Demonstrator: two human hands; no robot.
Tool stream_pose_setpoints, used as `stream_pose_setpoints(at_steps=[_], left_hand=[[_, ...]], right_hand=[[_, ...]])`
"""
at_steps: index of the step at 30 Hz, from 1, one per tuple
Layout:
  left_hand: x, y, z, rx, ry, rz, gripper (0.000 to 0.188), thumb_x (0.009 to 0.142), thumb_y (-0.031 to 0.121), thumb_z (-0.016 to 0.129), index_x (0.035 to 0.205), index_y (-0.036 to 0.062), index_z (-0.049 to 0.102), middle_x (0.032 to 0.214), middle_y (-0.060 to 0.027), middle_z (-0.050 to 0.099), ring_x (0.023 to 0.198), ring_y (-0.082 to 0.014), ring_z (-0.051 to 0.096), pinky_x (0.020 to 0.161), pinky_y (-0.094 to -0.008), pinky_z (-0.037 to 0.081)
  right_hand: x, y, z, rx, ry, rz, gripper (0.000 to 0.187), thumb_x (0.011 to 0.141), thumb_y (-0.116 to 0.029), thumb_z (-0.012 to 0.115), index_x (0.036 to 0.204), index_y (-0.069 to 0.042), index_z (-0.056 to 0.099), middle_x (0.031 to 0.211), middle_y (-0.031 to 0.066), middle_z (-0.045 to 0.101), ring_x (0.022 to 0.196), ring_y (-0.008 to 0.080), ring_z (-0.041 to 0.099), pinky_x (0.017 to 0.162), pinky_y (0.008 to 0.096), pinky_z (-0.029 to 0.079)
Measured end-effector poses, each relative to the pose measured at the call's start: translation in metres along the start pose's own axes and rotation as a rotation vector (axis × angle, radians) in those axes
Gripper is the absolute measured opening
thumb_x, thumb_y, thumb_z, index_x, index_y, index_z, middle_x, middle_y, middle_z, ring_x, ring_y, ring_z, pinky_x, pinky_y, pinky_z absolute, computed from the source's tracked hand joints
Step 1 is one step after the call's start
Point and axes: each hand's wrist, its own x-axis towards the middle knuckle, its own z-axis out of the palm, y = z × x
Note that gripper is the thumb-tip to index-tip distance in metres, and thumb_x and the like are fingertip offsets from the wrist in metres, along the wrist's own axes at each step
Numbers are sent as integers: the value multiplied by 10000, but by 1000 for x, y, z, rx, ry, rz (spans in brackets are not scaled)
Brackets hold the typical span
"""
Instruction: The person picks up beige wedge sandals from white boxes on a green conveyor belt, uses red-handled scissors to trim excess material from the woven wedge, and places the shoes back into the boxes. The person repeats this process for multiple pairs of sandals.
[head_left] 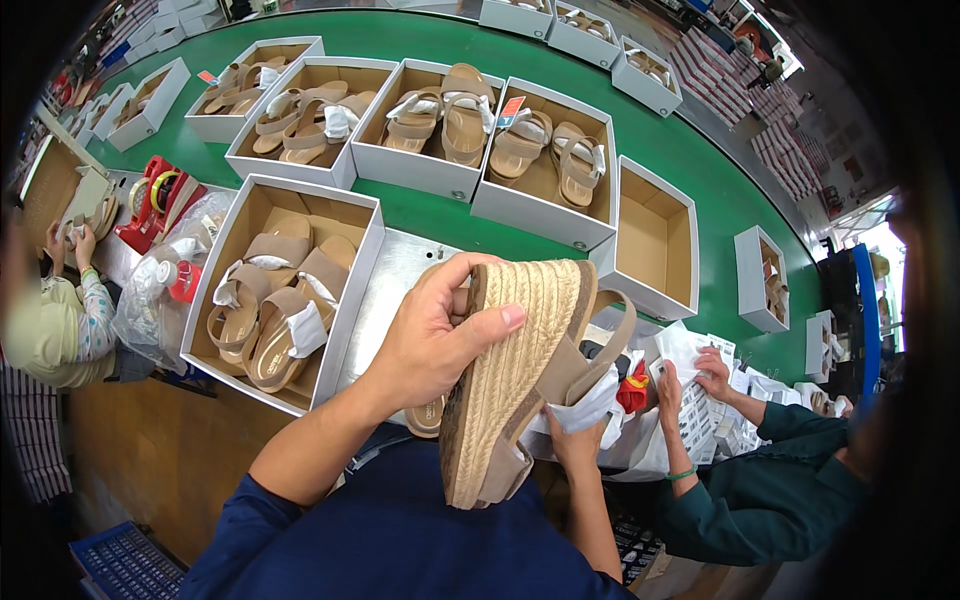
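My left hand (430, 335) grips a wedge sandal (525, 330) by its heel, thumb pressed on the woven rope side. The sandal is held up on its side, toe pointing down toward me, with taupe straps and white tissue paper (588, 402) wrapped around one of them. Behind the straps, my right hand (577, 440) closes on the sandal at the tissue; its fingertips are partly hidden. Part of a second sandal (424, 418) shows below my left wrist. To the left, an open white box (368, 262) holds a pair of similar sandals with tissue on their straps.
Several open boxes with sandals line the green conveyor (425, 215); one box (655, 240) there is empty. At right a co-worker's hands (690, 385) handle white paper over printed sheets. At left are a red tape dispenser (160, 205), a plastic bag (165, 290) and another person's hands (75, 240).
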Motion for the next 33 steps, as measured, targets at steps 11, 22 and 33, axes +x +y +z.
stream_pose_setpoints(at_steps=[11,22,33], left_hand=[[-4,-5,-2,-125,-43,-84,359,948,149,641,1235,9,478,1068,-96,655,935,-101,640,801,-249,525],[-13,-13,-33,-168,134,-221,485,840,255,676,1241,46,500,1117,-72,599,1028,-161,597,951,-306,466],[-10,-22,-33,-52,84,-210,493,827,157,766,1220,17,504,1065,-82,618,963,-132,614,856,-282,521]], right_hand=[[3,-6,0,16,91,-169,365,851,-215,686,1158,-43,591,1107,178,596,1075,396,570,862,462,473],[-1,-7,-28,7,140,63,239,865,-170,686,1079,-64,662,973,135,594,953,335,587,812,433,475],[8,-2,-27,-144,149,-25,253,843,-176,701,1077,-84,670,971,119,588,924,330,576,782,437,479]])
